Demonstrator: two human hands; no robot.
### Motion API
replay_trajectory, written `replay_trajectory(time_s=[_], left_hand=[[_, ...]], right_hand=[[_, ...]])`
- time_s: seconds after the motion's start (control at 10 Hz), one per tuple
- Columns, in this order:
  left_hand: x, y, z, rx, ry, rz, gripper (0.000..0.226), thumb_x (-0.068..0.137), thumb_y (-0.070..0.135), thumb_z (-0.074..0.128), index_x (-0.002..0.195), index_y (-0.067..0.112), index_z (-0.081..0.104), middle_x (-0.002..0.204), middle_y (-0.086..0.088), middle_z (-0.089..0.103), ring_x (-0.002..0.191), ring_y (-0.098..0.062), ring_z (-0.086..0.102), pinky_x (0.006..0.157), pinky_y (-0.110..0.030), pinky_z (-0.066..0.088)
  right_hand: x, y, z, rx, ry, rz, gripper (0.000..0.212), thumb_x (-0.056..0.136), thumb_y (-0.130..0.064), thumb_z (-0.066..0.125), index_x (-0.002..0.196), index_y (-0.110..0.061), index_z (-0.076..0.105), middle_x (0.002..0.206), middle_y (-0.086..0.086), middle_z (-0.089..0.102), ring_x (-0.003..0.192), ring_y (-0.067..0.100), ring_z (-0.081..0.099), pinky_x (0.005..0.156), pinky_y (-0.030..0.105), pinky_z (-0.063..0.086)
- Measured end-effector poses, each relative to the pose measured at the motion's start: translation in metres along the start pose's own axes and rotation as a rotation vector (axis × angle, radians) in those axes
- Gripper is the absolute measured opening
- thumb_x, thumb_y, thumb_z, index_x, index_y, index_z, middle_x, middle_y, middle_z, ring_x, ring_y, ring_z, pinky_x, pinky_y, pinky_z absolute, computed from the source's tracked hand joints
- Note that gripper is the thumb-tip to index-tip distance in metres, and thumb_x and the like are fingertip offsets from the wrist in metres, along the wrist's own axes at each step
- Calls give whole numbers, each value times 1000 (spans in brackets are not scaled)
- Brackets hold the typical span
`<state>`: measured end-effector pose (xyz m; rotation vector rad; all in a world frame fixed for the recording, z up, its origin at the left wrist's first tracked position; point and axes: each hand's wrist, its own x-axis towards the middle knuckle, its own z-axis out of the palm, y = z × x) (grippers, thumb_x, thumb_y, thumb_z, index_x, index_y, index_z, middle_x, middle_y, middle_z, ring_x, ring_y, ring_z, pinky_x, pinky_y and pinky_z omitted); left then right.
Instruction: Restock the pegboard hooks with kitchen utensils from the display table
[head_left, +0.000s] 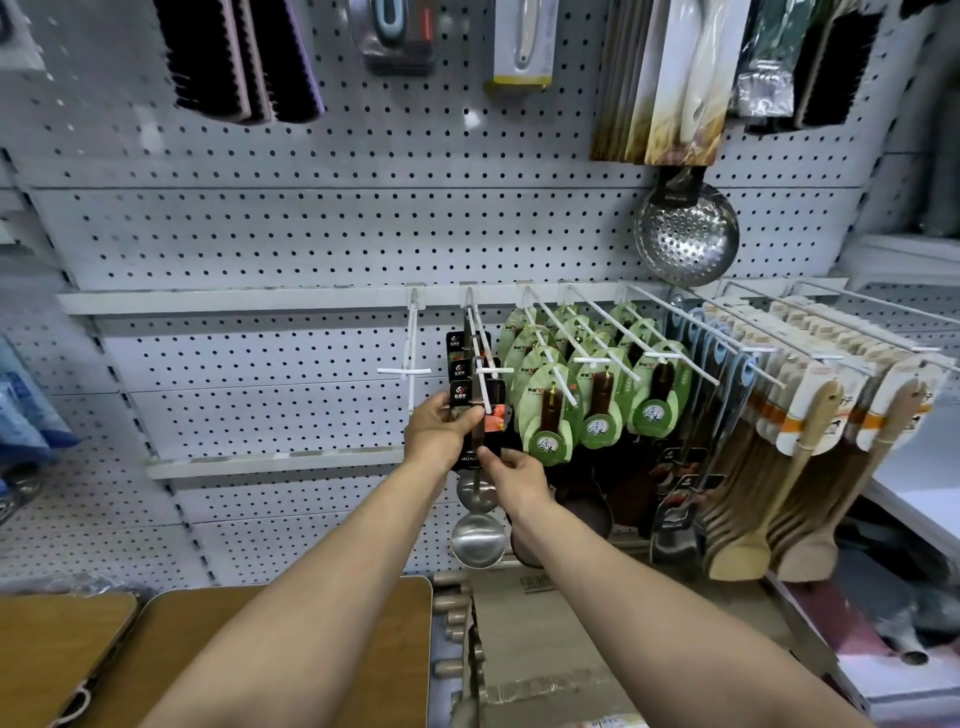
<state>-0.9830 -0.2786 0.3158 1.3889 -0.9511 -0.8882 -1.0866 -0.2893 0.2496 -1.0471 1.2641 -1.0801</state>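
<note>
A steel ladle (478, 540) on a black header card hangs at the front end of a white pegboard hook (480, 353). Two more of the same carded ladles hang behind it on that hook. My left hand (441, 431) grips the top of the front card at the hook's tip. My right hand (511, 470) pinches the card's lower edge beside the ladle handle. The hook to the left (410, 358) hangs bare.
Green-carded dark spoons (550, 415), blue utensils and wooden spatulas (810, 467) fill the hooks to the right. A steel skimmer (685, 239) hangs above. Brushes and packaged tools hang along the top. Wooden boards (291, 623) and a cardboard box (545, 639) lie below.
</note>
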Motion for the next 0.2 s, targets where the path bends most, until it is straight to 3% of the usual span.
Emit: replay_trajectory(time_s=[0.1, 0.2], left_hand=[[-12, -3, -4, 2, 73, -57, 35, 83, 18, 75, 114, 17, 59, 115, -3, 68, 104, -22, 64, 91, -43, 54], [-41, 2, -9, 258, 169, -70, 46, 81, 24, 77, 122, 14, 56, 128, -7, 61, 115, -26, 58, 99, -35, 47]], right_hand=[[-11, -2, -7, -65, -17, 43, 31, 89, -39, 71, 110, -17, 65, 98, 4, 70, 98, 27, 68, 95, 47, 55], [-30, -7, -26, -239, -37, 71, 45, 90, -40, 68, 118, -5, 68, 110, 8, 70, 108, 29, 65, 100, 42, 51]])
